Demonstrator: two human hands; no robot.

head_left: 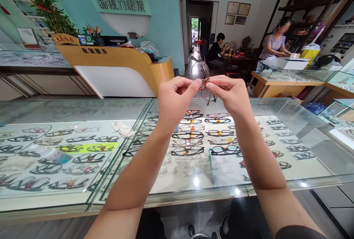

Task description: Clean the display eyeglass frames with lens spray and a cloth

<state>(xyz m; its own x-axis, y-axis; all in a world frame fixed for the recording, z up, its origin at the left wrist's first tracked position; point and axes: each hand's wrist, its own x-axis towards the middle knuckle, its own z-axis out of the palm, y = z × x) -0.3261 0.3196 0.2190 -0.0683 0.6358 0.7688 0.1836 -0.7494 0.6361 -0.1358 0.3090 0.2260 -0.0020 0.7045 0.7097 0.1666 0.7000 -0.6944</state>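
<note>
Up in front of me, above the glass counter, my left hand (175, 97) and my right hand (233, 95) meet at a pair of thin-rimmed eyeglasses (201, 70). The glasses are turned on end, with one lens above my fingertips and the other below. Thumb and fingers of each hand pinch them near the middle, where a small red spot shows. My fingertips partly hide the bridge. Rows of eyeglasses (190, 135) lie beneath my hands in the display case (182, 174).
More eyeglasses (59, 132) fill the case on the left, near a white cloth (123, 129). A yellow-topped cashier desk (116, 56) stands behind. One person (218, 51) sits at a back table; another (273, 45) handles a box at a counter on the right.
</note>
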